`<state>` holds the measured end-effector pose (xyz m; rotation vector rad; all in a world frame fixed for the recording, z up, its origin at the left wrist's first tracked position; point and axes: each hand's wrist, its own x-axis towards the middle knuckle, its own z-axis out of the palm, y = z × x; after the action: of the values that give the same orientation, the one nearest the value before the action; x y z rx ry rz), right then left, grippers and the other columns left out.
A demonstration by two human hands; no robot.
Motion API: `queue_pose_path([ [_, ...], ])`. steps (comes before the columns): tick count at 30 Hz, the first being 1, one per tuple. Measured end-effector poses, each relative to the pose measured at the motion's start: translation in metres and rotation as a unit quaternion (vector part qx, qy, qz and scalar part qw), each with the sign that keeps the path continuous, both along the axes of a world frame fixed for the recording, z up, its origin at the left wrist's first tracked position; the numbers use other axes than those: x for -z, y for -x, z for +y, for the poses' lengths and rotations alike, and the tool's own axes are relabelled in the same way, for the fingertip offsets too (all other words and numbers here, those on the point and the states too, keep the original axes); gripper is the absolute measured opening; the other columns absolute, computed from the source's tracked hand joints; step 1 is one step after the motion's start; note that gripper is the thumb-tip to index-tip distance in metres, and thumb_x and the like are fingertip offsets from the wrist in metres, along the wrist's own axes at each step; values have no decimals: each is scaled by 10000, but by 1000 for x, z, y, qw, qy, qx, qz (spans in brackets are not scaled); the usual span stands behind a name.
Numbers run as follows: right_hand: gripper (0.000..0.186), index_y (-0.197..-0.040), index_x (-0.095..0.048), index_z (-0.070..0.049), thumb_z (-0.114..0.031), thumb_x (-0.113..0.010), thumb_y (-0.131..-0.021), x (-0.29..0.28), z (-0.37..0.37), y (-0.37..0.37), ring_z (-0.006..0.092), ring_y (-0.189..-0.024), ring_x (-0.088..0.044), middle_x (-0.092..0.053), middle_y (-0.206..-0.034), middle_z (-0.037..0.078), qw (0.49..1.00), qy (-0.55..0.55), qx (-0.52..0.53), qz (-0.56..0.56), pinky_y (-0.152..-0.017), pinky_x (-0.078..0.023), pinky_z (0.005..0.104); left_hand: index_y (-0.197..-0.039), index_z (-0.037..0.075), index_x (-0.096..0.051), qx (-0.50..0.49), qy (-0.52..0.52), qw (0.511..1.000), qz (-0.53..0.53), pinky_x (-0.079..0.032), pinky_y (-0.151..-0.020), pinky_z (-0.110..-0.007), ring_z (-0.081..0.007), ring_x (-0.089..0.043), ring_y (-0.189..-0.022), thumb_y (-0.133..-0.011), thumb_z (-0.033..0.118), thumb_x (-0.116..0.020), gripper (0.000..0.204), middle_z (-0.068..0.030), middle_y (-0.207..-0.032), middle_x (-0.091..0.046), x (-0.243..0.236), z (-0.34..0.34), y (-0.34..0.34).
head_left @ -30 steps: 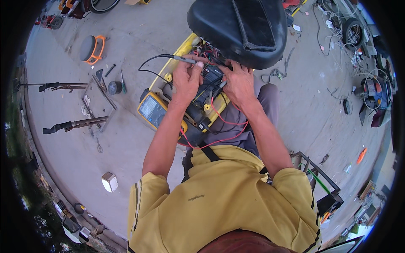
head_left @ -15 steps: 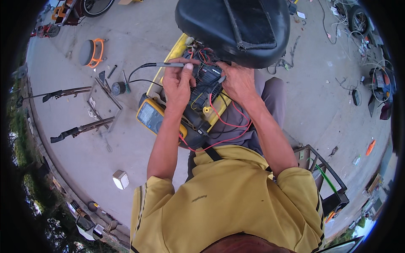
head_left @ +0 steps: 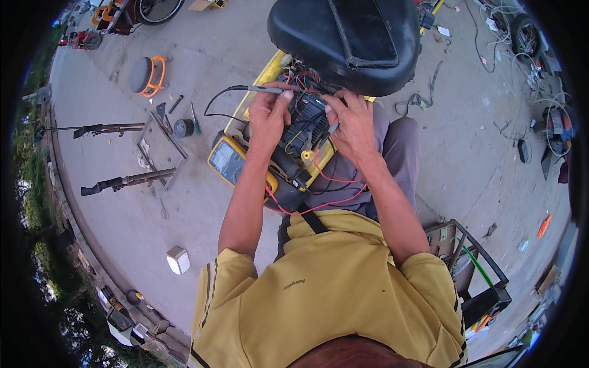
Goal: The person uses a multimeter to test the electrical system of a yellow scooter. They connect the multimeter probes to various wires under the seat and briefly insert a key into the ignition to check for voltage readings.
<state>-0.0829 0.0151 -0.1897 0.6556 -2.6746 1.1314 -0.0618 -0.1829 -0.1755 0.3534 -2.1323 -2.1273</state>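
My left hand [head_left: 268, 126] is closed around a grey test probe [head_left: 262, 89] with a black lead, held nearly level above coloured wires [head_left: 308, 78]. Opposite it, my right hand [head_left: 356, 130] has thumb and fingers bent together at the same wiring. A second grey probe [head_left: 334, 128] on a red lead sticks out below those fingers; its tip is hidden. Between both hands sits a black finned box [head_left: 302, 126] in a yellow frame [head_left: 318, 178]. Beside my left forearm, a yellow-edged multimeter [head_left: 226, 161] lies with its screen facing up. A black seat [head_left: 307, 34] is just beyond the wires.
A round stool with orange legs [head_left: 142, 75] stands at the left. Nearer lie a metal frame with two handles [head_left: 162, 144], a screwdriver [head_left: 195, 119] and a small dark tin [head_left: 183, 127]. A black metal rack [head_left: 466, 270] stands by my right elbow; cables clutter the far right.
My right hand has turned and shifted slightly, showing more of its back and of the probe handle. My left hand keeps its probe over the wires. The whole view has shifted a little.
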Motion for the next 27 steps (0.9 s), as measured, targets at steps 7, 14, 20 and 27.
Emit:
queue_pose_path([
  [7, 281, -1137, -769, -134, -122, -707, -863, 5, -23, 4, 294, -1074, -557, -613, -1037, 69, 998, -41, 41, 11, -869, -391, 462, -1153, 19, -632, 27, -13, 999, -27, -444, -501, -216, -61, -562, -613, -1023, 90, -632, 149, -100, -1090, -753, 11, 0, -5],
  [14, 218, -1094, -783, -137, -169, -717, -889, 16, -22, 2, 291, -1057, -570, -619, -997, 80, 998, 5, 51, -42, -870, -396, 459, -1093, 1, -669, 50, 7, 998, -21, -445, -517, -221, -66, -553, -617, -1014, 88, -644, 121, -77, -1039, -753, 6, 1, -8],
  [20, 187, -1094, -734, -84, -161, -678, -933, -5, -5, -5, 302, -1063, -565, -603, -1009, 89, 994, 101, 38, 15, -901, -426, 474, -1114, 9, -665, -6, -32, 999, 25, -424, -494, -209, -58, -524, -570, -1015, 120, -668, 149, -89, -1042, -740, 3, -1, -7],
  [27, 322, -1075, -677, -22, -329, -581, -1055, 1, 20, -23, 184, -751, -572, -576, -872, 96, 956, 258, 87, -113, -699, -466, 305, -1159, 4, -652, -47, -10, 998, 28, -396, -466, -211, -46, -497, -531, -993, 92, -700, 195, -73, -905, -718, 9, 4, -2],
])
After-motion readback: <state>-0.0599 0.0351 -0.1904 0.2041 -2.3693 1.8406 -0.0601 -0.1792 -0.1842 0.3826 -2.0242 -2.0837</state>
